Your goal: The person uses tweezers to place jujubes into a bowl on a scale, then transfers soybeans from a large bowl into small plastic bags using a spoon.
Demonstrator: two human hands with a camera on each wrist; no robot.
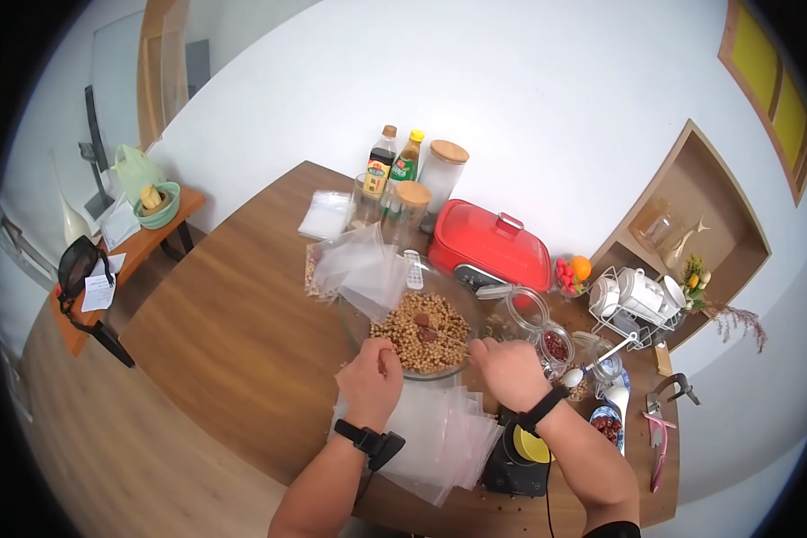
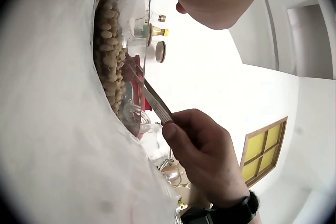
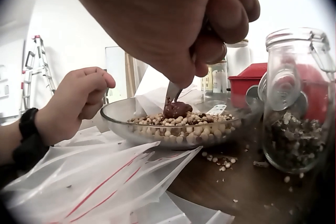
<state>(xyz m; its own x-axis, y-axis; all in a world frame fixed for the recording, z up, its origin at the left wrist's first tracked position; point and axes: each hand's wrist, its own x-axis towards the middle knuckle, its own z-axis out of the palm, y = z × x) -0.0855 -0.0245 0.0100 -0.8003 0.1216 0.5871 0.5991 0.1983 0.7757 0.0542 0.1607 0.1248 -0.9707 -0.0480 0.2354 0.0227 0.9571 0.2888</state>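
1. Pinching steel tweezers (image 1: 452,339) over a glass bowl (image 1: 473,309) of pale beans (image 1: 421,357), the right hand (image 1: 511,375) leans in from the bowl's near right side, in the head view. A reddish-brown dried piece (image 1: 428,334) lies on the beans just beyond its fingertips. The left hand (image 1: 372,384) is curled up at the bowl's near left, with nothing visible in it. Behind stand a dark bottle (image 1: 379,163) with a yellow and red label and another bottle (image 1: 409,160) with a green label; the lettering on both is too small to read.

2. From the left wrist, the right thumb and fingers close on the ridged shank of the tweezers, tips angled toward the beans. Only part of the left hand shows at the top, so its grip cannot be told there.

3. From the right wrist, the tweezer tips meet the dried piece, directly below the right hand. The folded left hand is near the bowl, above clear bags (image 3: 89,174) with red seal lines.
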